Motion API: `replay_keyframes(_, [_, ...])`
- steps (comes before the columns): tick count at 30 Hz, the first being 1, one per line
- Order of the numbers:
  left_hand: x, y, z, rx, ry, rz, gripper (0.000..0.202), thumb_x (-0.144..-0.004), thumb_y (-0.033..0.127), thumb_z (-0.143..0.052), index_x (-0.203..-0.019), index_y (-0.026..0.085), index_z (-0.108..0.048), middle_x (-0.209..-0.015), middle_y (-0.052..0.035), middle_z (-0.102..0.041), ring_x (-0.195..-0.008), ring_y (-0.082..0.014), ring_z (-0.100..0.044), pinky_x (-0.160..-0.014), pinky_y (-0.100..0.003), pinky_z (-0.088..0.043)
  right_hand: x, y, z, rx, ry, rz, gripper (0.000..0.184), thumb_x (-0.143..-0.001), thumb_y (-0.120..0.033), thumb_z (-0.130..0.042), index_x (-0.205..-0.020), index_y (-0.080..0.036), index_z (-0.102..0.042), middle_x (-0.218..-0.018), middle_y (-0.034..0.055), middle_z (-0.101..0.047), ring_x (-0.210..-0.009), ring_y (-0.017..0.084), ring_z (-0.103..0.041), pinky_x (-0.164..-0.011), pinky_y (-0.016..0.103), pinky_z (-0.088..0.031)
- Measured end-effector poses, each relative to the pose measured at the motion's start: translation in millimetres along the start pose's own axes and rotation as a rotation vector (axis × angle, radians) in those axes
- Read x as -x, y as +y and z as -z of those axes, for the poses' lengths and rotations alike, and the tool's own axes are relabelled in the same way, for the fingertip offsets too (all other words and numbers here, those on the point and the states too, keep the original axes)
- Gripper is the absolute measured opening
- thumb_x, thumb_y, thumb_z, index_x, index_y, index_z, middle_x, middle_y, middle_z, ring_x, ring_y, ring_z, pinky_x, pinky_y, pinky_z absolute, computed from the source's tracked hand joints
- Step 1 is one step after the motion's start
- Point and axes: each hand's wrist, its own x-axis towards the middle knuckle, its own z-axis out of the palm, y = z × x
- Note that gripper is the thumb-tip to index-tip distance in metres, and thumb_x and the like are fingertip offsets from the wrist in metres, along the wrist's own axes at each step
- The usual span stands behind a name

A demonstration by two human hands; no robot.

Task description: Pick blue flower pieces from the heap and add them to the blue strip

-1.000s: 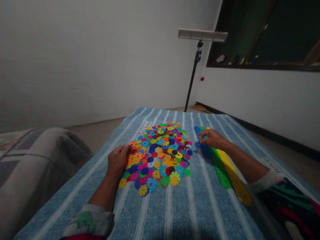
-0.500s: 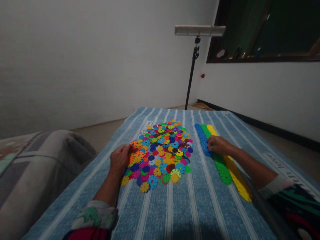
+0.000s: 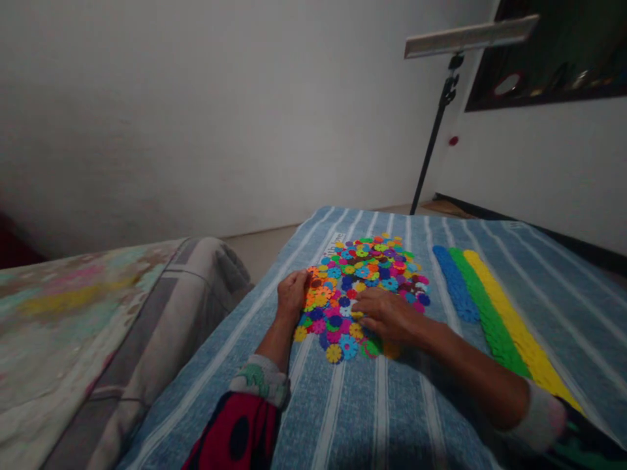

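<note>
Blue-and-white striped cloth [image 3: 392, 405]: spread flat under everything and bare nearest the camera, in front of the arms.
Right hand [image 3: 386, 314]: palm down on the near right part of the heap, fingers stretched flat and pointing left, with nothing seen clasped in them.
Left hand [image 3: 292, 295]: at the heap's left rim, fingers curled onto orange pieces. Whether they pinch one cannot be told.
Heap of small flower-shaped plastic discs in many colours [image 3: 365, 277]: lies between the two hands, under the fingertips of one and touching those of the other, and spreads away from both towards the far end of the cloth.
Risk at the heap: the discs look loose and light. A sideways drag of the flat palm would likely scatter them, and overlapping pieces may lift together.
Risk at the right: the forearm lies between the heap and the rows, so a wide swing could knock the nearest row out of line.
Row of blue discs [image 3: 455, 284], row of green discs [image 3: 482, 307], row of yellow discs [image 3: 514, 326]: side by side to the right of the heap, apart from both hands.
Grey folded quilt [image 3: 186, 307]: beside the cloth's left edge.
Black lamp stand [image 3: 435, 150]: far off, against the white wall [image 3: 220, 111].
</note>
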Motion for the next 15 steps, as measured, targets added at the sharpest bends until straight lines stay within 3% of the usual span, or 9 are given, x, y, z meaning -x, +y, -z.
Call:
replay_keyframes(3, [-1.0, -4.4, -0.4, 0.118, 0.003, 0.019, 0.042, -0.066, 0.056, -0.068, -0.072, 0.015, -0.07, -0.075, -0.0049, -0.071, -0.074, -0.0186, -0.064, -0.074, -0.031, -0.05, -36.7, -27.3, -15.6, 0.022, -0.036, 0.142, 0.021, -0.093, -0.027, -0.053, -0.103, -0.022, -0.07, -0.108, 0.0069, -0.066, -0.104, 0.021, -0.057, -0.092, 0.032, -0.044])
replay_keyframes(6, [0.1, -4.2, -0.4, 0.196, 0.007, 0.042, 0.044, -0.064, 0.058, -0.071, -0.071, 0.014, -0.069, -0.074, -0.0057, -0.071, -0.073, -0.0189, -0.065, -0.074, -0.032, -0.051, -66.5, -36.5, -30.1, 0.07, -0.064, 0.167, 0.02, -0.093, -0.031, -0.055, -0.102, -0.023, -0.07, -0.105, 0.0063, -0.065, -0.103, 0.021, -0.055, -0.091, 0.033, -0.043])
replay_keyframes(10, [4.1, 0.4, -0.7, 0.214, 0.016, 0.057, 0.047, -0.064, 0.061, -0.07, -0.071, 0.015, -0.069, -0.073, -0.006, -0.07, -0.073, -0.0195, -0.065, -0.074, -0.032, -0.05, -86.2, -23.0, -42.6, 0.099, -0.064, 0.089, 0.025, -0.094, -0.035, -0.053, -0.11, -0.025, -0.069, -0.11, 0.0084, -0.064, -0.106, 0.024, -0.053, -0.091, 0.037, -0.043])
replay_keyframes(15, [5.6, 1.1, -2.2, 0.233, 0.0, 0.079, 0.044, -0.067, 0.059, -0.07, -0.071, 0.015, -0.069, -0.072, -0.0054, -0.071, -0.072, -0.0195, -0.065, -0.073, -0.032, -0.05, -82.3, 9.1, -37.0, 0.163, -0.074, -0.114, 0.023, -0.094, -0.036, -0.052, -0.099, -0.023, -0.07, -0.106, 0.0077, -0.062, -0.103, 0.022, -0.052, -0.09, 0.035, -0.041])
